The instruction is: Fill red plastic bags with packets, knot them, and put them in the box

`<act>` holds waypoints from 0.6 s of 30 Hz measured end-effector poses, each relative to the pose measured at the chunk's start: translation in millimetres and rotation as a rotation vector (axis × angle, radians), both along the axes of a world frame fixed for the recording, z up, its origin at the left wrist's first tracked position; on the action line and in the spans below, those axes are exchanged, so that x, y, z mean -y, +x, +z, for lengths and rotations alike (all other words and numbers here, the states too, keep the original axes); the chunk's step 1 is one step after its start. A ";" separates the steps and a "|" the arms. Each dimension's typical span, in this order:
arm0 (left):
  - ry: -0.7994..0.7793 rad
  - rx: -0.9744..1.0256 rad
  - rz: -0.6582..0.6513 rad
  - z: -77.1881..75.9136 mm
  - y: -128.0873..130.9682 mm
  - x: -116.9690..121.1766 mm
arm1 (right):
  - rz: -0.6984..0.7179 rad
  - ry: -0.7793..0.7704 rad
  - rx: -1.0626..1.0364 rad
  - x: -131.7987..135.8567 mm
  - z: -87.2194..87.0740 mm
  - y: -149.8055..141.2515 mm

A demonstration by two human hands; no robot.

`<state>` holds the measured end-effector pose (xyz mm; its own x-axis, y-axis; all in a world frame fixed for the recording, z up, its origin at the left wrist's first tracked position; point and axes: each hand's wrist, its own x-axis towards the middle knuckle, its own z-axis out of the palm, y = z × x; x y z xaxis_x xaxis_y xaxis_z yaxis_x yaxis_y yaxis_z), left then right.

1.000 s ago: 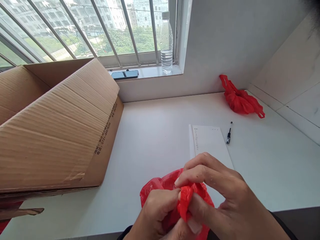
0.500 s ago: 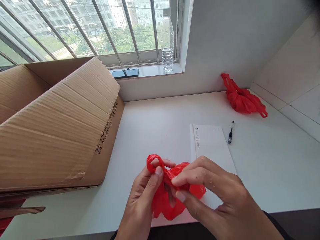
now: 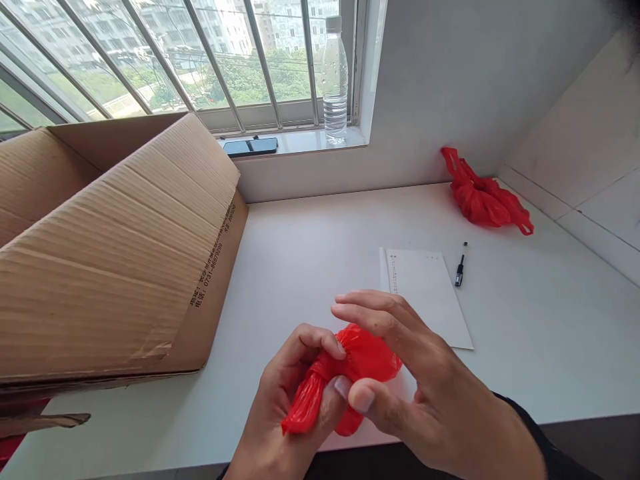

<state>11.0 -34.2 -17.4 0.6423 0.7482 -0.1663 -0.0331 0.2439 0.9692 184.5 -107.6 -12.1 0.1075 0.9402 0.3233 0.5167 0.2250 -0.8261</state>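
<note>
A red plastic bag, bunched and twisted at its neck, is gripped in my left hand near the front edge of the table. The thumb and index finger press round the twisted neck, and a gathered tail of the bag points down toward my wrist. My right hand hovers just to the right, fingers stretched out and thumb apart, with nothing held. Its fingers pass in front of part of the bag. Whether the right thumb touches the bag, I cannot tell.
On the left stands a large open cardboard box. A notebook and a pen lie on the white table. Another red bag rests at the back right. A bottle and a phone are on the windowsill.
The loop held up by my left hand is gone, and the neck now lies gathered in that hand. My right hand has let go of the bag, lifted and spread its fingers.
</note>
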 end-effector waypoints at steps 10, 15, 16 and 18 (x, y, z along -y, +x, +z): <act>0.991 -0.153 0.103 -28.1 -8.2 -11.1 | 0.057 -0.316 -0.307 -7.0 -12.1 1.7; 1.118 -0.165 0.113 -35.0 -11.1 -13.6 | 0.168 -0.483 -0.515 -17.0 -13.2 10.9; 1.121 -0.173 0.103 -34.8 -11.5 -13.6 | 0.201 -0.495 -0.526 -18.9 -13.4 12.4; 1.132 -0.183 0.073 -34.1 -13.0 -14.3 | 0.286 -0.490 -0.555 -21.4 -13.9 14.3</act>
<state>-1.9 -19.9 -51.5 0.6269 0.5628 0.5388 0.1523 -0.7667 0.6236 198.8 -86.2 -26.0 -0.1358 0.9770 -0.1641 -0.0230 -0.1687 -0.9854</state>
